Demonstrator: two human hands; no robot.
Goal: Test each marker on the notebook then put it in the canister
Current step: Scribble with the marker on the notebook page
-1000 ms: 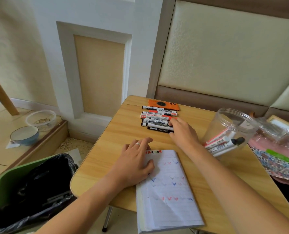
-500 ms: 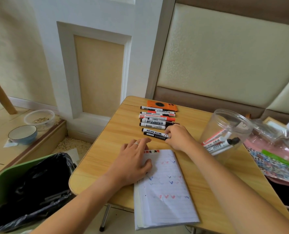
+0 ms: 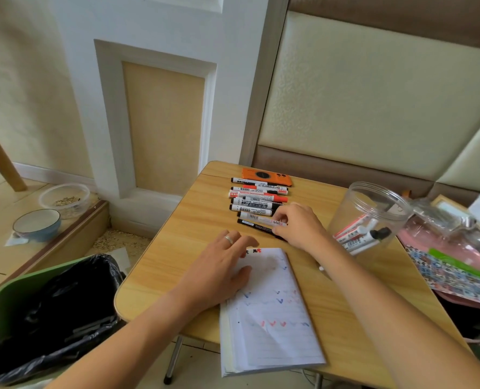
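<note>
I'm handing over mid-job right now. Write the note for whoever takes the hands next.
Left hand lies flat on the open lined notebook, holding it down.
Right hand pinches the nearest white-barrelled marker, not yet lifted off the wooden table.
Done: a few markers lie in the clear plastic canister; tick marks are on the page.
Left: test this marker, drop it in, then the row of markers by the orange phone.

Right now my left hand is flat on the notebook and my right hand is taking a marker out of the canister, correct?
Not quite. In the head view the right hand pinches a marker from the row on the table, not the canister. The left hand does lie flat on the notebook.
</note>
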